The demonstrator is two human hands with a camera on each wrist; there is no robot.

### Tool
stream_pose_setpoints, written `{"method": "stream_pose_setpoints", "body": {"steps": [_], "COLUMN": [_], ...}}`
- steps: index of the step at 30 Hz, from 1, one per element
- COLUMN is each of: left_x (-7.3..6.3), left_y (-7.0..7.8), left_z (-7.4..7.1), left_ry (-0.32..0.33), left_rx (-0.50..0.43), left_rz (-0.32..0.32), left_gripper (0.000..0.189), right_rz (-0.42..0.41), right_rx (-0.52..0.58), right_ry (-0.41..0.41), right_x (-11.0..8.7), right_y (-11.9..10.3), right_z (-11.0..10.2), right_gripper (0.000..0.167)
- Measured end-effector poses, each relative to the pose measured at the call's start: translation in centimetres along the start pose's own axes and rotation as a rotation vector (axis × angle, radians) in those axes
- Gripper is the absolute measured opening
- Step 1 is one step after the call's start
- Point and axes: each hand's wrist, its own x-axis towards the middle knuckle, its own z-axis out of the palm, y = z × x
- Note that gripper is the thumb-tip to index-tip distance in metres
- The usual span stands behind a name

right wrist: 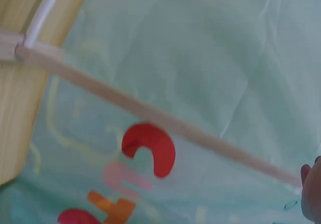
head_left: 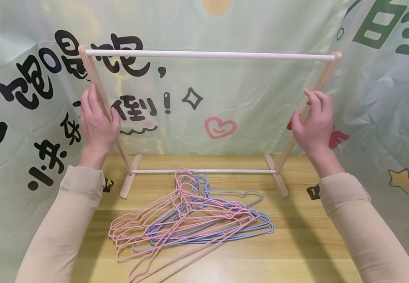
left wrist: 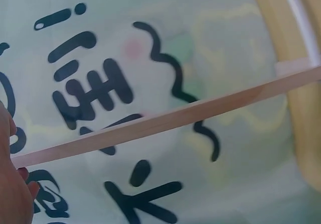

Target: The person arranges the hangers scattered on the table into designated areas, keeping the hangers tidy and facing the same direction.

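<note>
A small wooden clothes rack [head_left: 208,54] with white top and bottom bars stands upright on the table. My left hand [head_left: 98,122] holds its left post, fingers along the outer side and thumb toward the inner side. On the opposite side my right hand [head_left: 315,122] grips the right post with bent fingers and thumb. The left wrist view shows the left post [left wrist: 185,118] running to the hand at the edge; the right post [right wrist: 190,131] does likewise in the right wrist view. Pink hangers [head_left: 178,191] lie tangled over blue hangers [head_left: 271,227] in front of the rack.
The wooden table [head_left: 261,263] extends toward me beneath the hangers. A pale green printed cloth [head_left: 261,94] with lettering and drawings hangs behind the rack and along both sides. Small dark wrist devices, one a black block [head_left: 313,192], sit by the sleeves.
</note>
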Motion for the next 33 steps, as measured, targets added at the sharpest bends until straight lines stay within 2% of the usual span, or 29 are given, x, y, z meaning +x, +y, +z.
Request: {"method": "stream_pose_setpoints", "body": {"steps": [4,7,10,13,18,22,26,30,33], "left_x": [1.6,2.7,3.2,3.0,0.9,-1.1,-3.2,-5.2,-7.0], "left_y": [0.2,0.7,1.4,2.4,4.2,5.7,7.1,8.5,9.5], "left_z": [-0.3,-0.6,-0.9,-1.0,-0.8,-0.6,-0.6,-0.8,-1.0], "left_ry": [0.006,0.02,0.047,0.062,0.076,0.095,0.105,0.068,0.007], "left_rx": [0.021,0.033,0.029,0.016,-0.024,-0.066,-0.12,-0.151,-0.145], "left_rz": [0.034,0.056,0.062,0.069,0.098,0.141,0.199,0.293,0.385], "left_gripper": [0.073,0.073,0.071,0.07,0.068,0.066,0.065,0.062,0.06], "right_rz": [-0.049,-0.092,-0.122,-0.133,-0.103,-0.111,-0.148,-0.169,-0.165], "right_rx": [0.003,0.012,0.009,-0.036,-0.129,-0.172,-0.21,-0.24,-0.273], "right_ry": [-0.041,-0.047,-0.021,0.018,0.072,0.056,0.012,-0.039,-0.1], "right_x": [-1.3,-1.4,0.0,2.2,5.5,7.4,8.3,9.0,9.5], "right_y": [-1.4,-1.7,-1.6,-1.3,-0.3,0.7,1.4,1.8,2.0], "right_z": [0.7,1.1,1.3,1.2,0.7,0.4,0.2,0.1,0.2], "right_gripper": [0.048,0.047,0.046,0.047,0.049,0.051,0.051,0.054,0.059]}}
